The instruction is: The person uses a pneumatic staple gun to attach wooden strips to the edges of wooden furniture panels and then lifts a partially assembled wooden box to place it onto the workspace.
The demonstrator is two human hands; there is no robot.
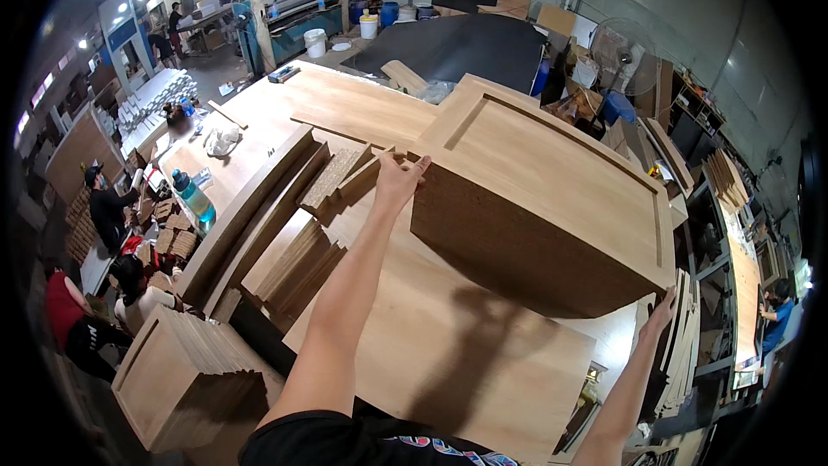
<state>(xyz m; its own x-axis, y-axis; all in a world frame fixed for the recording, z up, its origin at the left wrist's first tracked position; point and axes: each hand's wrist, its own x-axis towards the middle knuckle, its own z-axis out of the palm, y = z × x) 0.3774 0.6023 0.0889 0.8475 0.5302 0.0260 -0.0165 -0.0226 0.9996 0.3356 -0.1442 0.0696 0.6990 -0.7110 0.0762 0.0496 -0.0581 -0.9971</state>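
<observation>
- The framed wooden panel (552, 177) lies face up on top of a thick, dark-sided pile (517, 250), ahead and to the right of the person; its recessed face is likely kept upward so the raised border stays free of rubbing;
- the left hand (402, 179) is at the panel's near left corner, fingertips bent in a narrow curve at the edge; I cannot tell whether they pinch it or only rest there;
- the right hand (659, 315) is at the near right corner, fingers against the edge; its closure is partly hidden, so I cannot tell how firm it is; the wide spread between hands probably suits so long a piece, keeping it level;
- the plain wooden board (414, 328) lies flat nearer the body, apparently for easy reach;
- long boards (246, 216) stand on edge at left, presumably to save room
</observation>
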